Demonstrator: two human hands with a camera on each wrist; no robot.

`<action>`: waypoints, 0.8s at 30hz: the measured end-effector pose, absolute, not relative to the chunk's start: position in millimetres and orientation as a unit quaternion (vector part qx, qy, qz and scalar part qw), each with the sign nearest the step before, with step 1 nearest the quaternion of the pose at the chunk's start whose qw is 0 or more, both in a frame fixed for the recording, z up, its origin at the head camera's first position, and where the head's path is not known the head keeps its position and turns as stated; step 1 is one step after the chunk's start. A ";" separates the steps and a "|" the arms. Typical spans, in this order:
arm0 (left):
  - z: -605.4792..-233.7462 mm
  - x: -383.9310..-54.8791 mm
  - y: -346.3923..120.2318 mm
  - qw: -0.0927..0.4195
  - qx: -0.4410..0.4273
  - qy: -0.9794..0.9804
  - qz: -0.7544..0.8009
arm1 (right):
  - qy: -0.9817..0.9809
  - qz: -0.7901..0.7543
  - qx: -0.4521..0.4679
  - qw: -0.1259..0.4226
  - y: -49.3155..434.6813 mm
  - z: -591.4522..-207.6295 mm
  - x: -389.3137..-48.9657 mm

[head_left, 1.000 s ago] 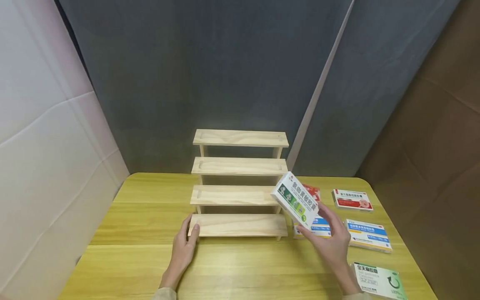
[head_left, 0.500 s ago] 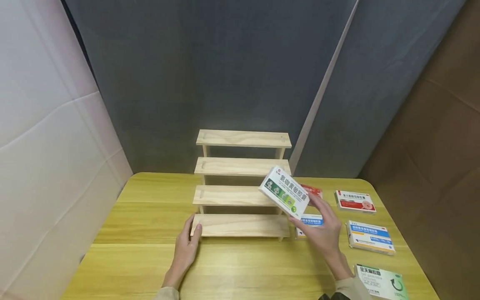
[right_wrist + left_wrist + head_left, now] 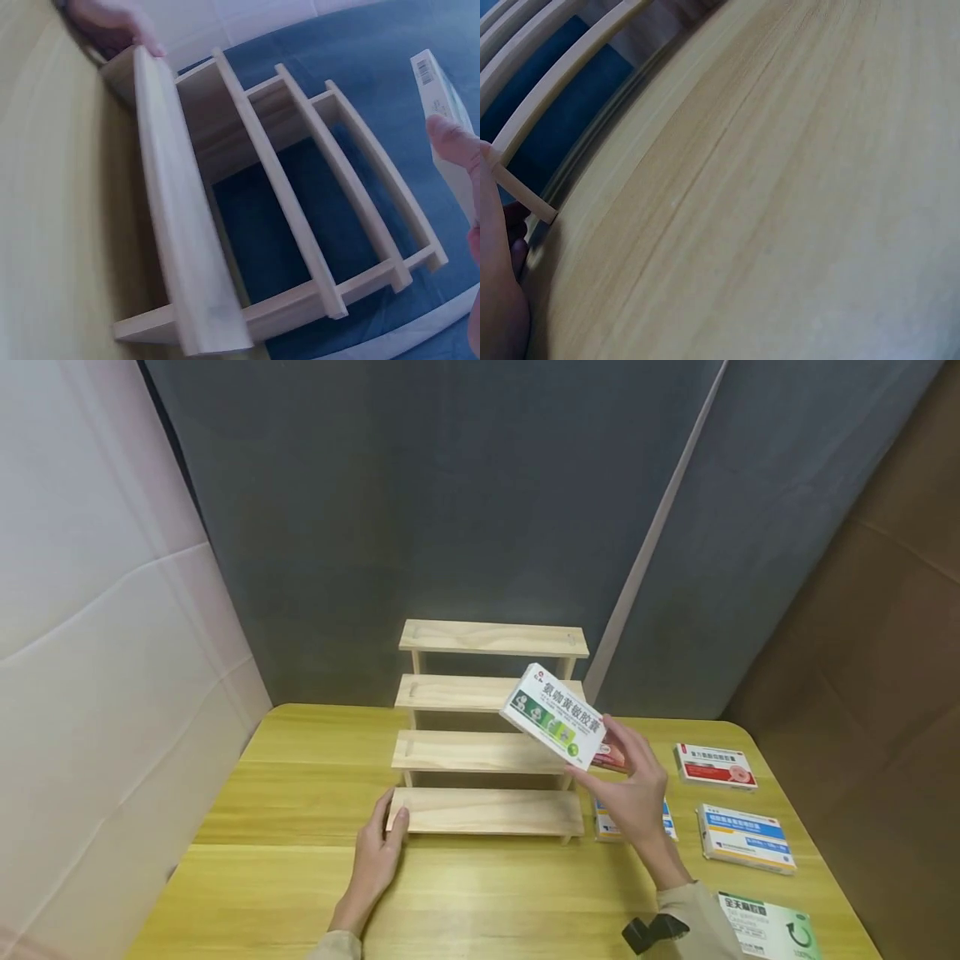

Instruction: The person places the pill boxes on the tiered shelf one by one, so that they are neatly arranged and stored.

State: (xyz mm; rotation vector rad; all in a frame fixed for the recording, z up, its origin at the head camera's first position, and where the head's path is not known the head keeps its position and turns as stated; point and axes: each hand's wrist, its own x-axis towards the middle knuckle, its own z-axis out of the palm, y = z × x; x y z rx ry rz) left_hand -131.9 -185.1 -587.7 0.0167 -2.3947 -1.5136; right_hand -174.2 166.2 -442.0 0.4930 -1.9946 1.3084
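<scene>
A stepped wooden display rack (image 3: pixel 487 810) with several tiers stands on the table. My left hand (image 3: pixel 377 852) grips the left end of its lowest tier, thumb on top and the other fingers along the side. In the left wrist view, part of the left hand (image 3: pixel 499 277) shows beside the rack's leg. My right hand (image 3: pixel 633 785) pinches a white and green medicine box (image 3: pixel 553 717) by its right end. The box is tilted and held in the air in front of the upper tiers. In the right wrist view, the thumb presses on the medicine box (image 3: pixel 442 105), apart from the rack.
On the table (image 3: pixel 285 827), right of the rack, lie a red and white box (image 3: pixel 716 766), a blue and white box (image 3: pixel 746 837) and a green and white box (image 3: pixel 768 927). Another blue and white box (image 3: pixel 609 822) and a red box (image 3: pixel 609 757) are partly hidden behind the right hand.
My right hand has carried the medicine box up and to the left, closer to the upper tiers. The left hand keeps its grip on the rack. The head view has shifted slightly.
</scene>
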 end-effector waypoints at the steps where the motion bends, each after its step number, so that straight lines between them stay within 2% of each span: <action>1: -587.7 -132.0 -185.2 0.155 0.007 -0.835 -0.528 | -0.771 0.501 0.188 0.344 165.3 -439.9 -176.6; 24: -586.9 -130.6 -184.1 0.164 0.014 -0.831 -0.531 | -0.783 0.507 0.205 0.297 133.7 -392.4 -230.8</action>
